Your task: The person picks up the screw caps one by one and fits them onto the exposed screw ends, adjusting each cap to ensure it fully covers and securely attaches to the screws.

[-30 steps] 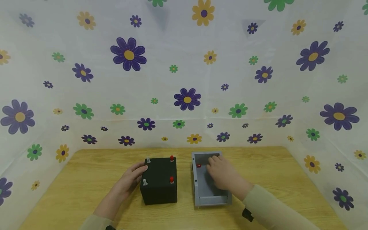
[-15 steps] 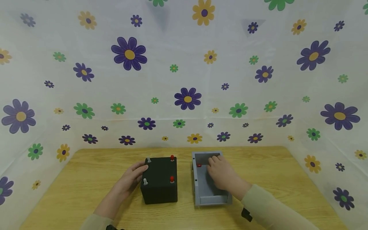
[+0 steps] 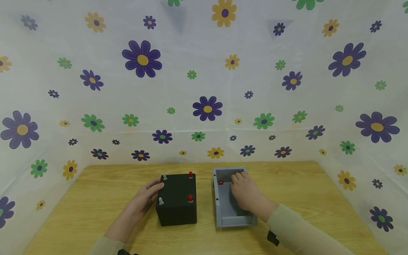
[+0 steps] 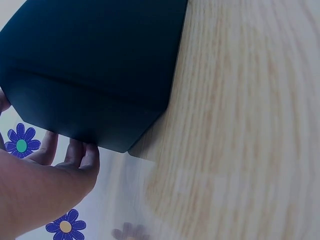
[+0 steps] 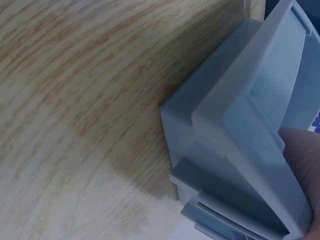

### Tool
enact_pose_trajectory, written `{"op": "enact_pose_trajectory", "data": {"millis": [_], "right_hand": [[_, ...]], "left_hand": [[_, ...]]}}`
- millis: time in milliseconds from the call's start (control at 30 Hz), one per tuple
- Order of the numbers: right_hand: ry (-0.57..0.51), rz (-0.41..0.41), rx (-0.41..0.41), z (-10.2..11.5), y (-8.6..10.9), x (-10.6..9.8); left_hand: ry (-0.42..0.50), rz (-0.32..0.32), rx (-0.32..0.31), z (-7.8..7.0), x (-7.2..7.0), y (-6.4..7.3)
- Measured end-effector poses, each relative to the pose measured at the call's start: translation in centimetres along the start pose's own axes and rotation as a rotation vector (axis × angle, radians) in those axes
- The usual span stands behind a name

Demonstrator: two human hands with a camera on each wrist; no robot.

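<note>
A black box [image 3: 176, 200] stands on the table; its top carries two grey pegs [image 3: 160, 201] on the left and two red-capped pegs [image 3: 190, 198] on the right. My left hand [image 3: 143, 200] holds the box's left side, one digit over the top edge; several fingers [image 4: 75, 152] meet it in the left wrist view. To the right stands a grey open-topped bin [image 3: 236, 222] with a small red piece [image 3: 220, 183] by its inner left wall. My right hand [image 3: 247, 193] reaches into the bin, fingers bent down. Its fingertips are hidden, and so is anything they may hold.
The wooden table [image 3: 290, 191] has raised cloth behind it and at both sides, a white flowered curtain [image 3: 178, 88]. A narrow strip of table separates the box from the bin. In the right wrist view the bin's ledged end [image 5: 230, 200] sticks out.
Both hands stay almost where they were, the left at the box and the right inside the bin. The box and bin have not moved; the head view shifts only slightly.
</note>
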State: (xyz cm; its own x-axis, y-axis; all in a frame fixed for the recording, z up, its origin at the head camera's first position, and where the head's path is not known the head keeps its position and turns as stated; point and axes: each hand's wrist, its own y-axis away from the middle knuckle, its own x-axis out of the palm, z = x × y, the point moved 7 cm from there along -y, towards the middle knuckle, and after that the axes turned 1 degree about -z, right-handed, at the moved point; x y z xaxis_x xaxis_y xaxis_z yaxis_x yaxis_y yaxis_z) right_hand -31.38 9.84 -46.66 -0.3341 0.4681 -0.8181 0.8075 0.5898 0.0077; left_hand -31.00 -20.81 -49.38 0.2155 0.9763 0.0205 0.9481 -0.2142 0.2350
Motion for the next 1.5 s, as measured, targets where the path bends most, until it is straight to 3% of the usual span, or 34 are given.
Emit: {"op": "enact_pose_trajectory", "data": {"millis": [400,767,1500], "right_hand": [[0.02,-0.013,0.024,0.0,0.1,-0.2],[0.033,-0.061,0.04,0.2,0.3,-0.8],[-0.008,-0.033,0.024,-0.1,0.3,-1.2]], "left_hand": [[0.013,0.002,0.007,0.0,0.1,-0.1],[0.001,-0.022,-0.023,-0.2,0.2,0.2],[0.004,-0.024,-0.028,-0.5,0.1,0.1]]}}
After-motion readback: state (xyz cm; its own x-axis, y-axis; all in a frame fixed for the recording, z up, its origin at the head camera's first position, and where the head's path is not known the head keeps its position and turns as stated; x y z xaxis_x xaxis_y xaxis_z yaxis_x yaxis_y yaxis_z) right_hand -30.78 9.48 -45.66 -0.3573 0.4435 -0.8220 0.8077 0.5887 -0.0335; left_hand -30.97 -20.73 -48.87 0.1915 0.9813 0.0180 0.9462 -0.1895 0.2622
